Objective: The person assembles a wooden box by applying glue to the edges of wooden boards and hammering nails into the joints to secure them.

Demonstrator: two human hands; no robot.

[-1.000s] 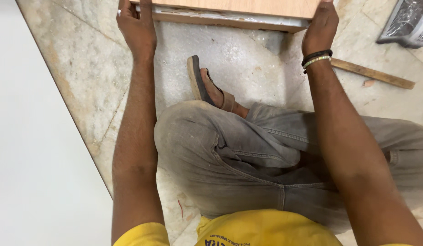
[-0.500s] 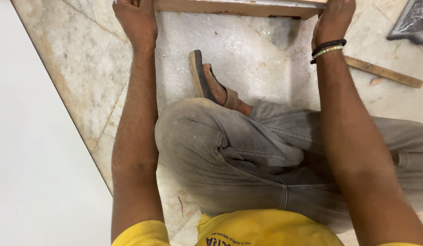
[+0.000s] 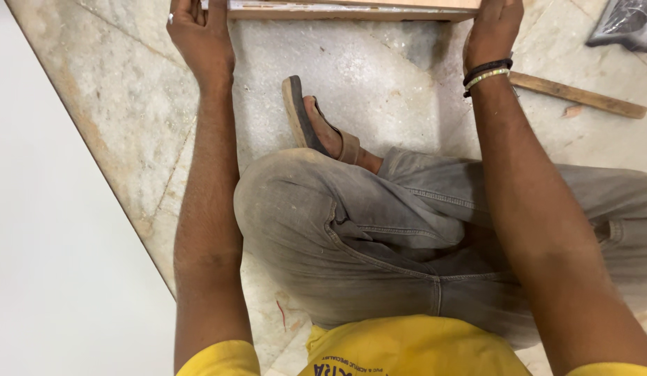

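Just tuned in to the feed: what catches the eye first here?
Two bare arms stretch forward, the left hand and right hand gripping the ends of a wooden board at the top edge. Between them, a sandalled foot rests on the marble floor; a wooden strip lies to the right.

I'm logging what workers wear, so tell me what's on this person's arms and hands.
Both arms are bare below short yellow sleeves. The right wrist carries a black band and a pale beaded bracelet. The left hand shows a thin silver-coloured ring; the right hand is bare.
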